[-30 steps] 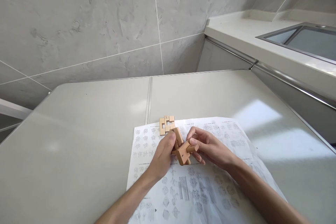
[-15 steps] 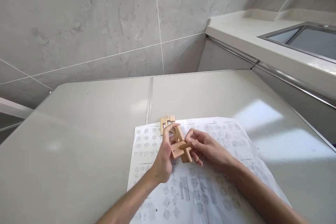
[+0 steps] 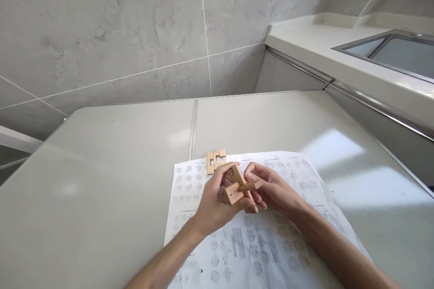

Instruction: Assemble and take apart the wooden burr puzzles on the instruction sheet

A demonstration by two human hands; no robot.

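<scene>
In the head view I hold a partly joined wooden burr puzzle (image 3: 233,193) above a printed sheet. Its light-brown bars cross one another, and one bar carries a dark written mark. My left hand (image 3: 213,205) is closed around the puzzle, with fingers over the far end and the thumb along the near side. From the right, the fingers of my right hand (image 3: 274,189) pinch at the puzzle beside a bar that sticks out toward me. Some fingertips are hidden behind the wood. Several notched wooden pieces (image 3: 210,163) lie together just beyond my left hand.
The creased paper sheet (image 3: 190,239), printed with small puzzle drawings, lies on a pale table (image 3: 111,180) with a seam. Behind stands a grey tiled wall (image 3: 135,22). A white counter (image 3: 305,38) with an inset sink (image 3: 403,52) runs along the right.
Both hands and the puzzle have shifted slightly right. My left thumb has swung across the near side of the puzzle toward the right hand. The loose pieces have stayed put.
</scene>
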